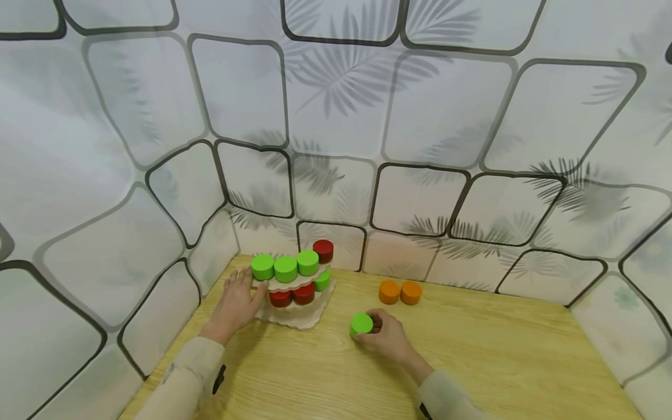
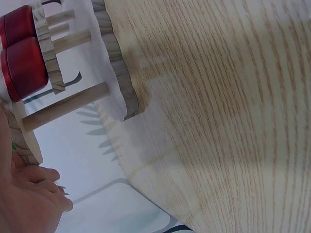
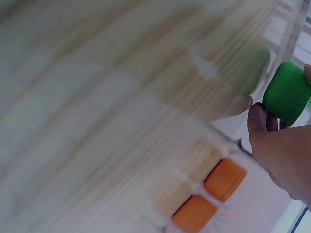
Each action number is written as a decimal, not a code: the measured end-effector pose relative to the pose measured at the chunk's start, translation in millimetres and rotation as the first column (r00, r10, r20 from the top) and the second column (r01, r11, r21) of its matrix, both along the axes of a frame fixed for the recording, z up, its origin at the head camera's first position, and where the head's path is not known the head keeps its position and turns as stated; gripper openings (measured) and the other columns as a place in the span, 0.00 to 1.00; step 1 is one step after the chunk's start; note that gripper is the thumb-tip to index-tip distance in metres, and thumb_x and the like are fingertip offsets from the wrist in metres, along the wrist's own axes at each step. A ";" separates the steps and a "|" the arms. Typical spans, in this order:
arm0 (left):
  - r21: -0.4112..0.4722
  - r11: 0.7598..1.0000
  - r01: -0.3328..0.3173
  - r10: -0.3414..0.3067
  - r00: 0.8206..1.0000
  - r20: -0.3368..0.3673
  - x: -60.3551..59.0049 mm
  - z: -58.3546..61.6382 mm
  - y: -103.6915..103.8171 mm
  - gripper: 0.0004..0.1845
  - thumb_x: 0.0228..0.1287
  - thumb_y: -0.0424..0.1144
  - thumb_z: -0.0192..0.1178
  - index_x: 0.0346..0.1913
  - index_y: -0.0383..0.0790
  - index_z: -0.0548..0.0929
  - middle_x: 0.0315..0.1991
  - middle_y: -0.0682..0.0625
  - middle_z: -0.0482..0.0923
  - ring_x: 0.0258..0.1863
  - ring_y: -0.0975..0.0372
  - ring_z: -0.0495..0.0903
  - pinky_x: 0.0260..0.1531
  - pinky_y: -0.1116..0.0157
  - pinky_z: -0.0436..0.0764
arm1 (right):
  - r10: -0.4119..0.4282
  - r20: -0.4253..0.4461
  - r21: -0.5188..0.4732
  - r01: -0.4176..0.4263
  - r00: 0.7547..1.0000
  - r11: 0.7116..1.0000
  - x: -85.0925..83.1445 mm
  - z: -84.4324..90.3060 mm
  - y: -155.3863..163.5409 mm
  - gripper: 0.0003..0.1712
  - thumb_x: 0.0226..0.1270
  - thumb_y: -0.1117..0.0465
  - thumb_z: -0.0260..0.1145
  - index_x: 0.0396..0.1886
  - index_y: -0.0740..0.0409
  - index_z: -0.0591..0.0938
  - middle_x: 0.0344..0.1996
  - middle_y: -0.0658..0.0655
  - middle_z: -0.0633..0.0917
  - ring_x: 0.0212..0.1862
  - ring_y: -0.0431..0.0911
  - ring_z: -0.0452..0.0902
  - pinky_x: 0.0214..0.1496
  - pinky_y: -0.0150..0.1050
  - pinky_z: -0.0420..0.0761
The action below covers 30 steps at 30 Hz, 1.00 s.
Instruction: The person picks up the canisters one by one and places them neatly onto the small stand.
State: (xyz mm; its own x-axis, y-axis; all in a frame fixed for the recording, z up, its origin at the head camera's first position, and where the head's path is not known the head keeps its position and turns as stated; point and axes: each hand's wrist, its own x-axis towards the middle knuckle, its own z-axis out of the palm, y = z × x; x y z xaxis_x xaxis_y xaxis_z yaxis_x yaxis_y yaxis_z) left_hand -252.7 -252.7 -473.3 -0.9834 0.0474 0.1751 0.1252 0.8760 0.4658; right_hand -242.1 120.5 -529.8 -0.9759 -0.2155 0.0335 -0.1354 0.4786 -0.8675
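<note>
Right hand (image 1: 391, 340) pinching a green wooden disc (image 1: 361, 324) on the pale wood-grain table (image 1: 504, 361), two orange discs (image 1: 400, 292) at one o'clock, left hand (image 1: 237, 303) flat-fingered against the two-tier scalloped wooden stand (image 1: 294, 300) at nine o'clock

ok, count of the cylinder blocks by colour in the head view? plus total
Green: 5, with 3 on the top shelf, 1 on the lower shelf, and 1 in the right hand
Red: 3, with 1 on the top shelf and 2 on the lower shelf
Orange: 2, side by side on the table
Total: 10
</note>
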 end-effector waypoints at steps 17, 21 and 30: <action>-0.019 1.000 -0.009 0.009 1.000 -0.007 -0.1 -1.5 0.2 0.42 0.87 0.55 0.39 0.78 0.15 0.56 0.78 0.21 0.55 0.79 0.26 0.49 0.79 0.31 0.48 | 0.123 -0.014 -0.060 -0.123 0.992 0.991 0.9 3.8 -56.7 0.33 0.57 0.64 0.83 0.59 0.71 0.79 0.48 0.62 0.86 0.48 0.46 0.82 0.49 0.33 0.85; -0.022 1.000 -0.008 0.008 1.000 -0.013 -0.5 -1.9 0.3 0.42 0.87 0.56 0.39 0.77 0.15 0.56 0.78 0.20 0.56 0.79 0.25 0.49 0.79 0.31 0.49 | 0.125 -0.020 -0.075 -0.126 0.992 0.989 1.7 4.9 -68.5 0.33 0.57 0.64 0.83 0.59 0.71 0.79 0.48 0.62 0.85 0.48 0.47 0.82 0.49 0.31 0.85; -0.016 1.000 -0.008 0.008 1.000 -0.003 -0.1 -1.5 0.2 0.42 0.87 0.56 0.39 0.78 0.15 0.56 0.78 0.20 0.55 0.80 0.26 0.48 0.79 0.31 0.47 | 0.135 -0.038 -0.089 -0.138 0.990 0.986 1.5 5.2 -89.0 0.31 0.57 0.65 0.82 0.58 0.70 0.80 0.48 0.61 0.86 0.47 0.45 0.81 0.48 0.30 0.83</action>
State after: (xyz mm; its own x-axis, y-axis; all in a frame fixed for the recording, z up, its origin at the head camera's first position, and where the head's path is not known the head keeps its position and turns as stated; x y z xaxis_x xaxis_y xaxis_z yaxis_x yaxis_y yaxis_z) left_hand -252.8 -252.5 -474.8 -0.9832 0.0420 0.1778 0.1194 0.8843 0.4514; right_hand -240.7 31.5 -524.6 -0.9356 -0.3415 0.0896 -0.2225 0.3731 -0.9007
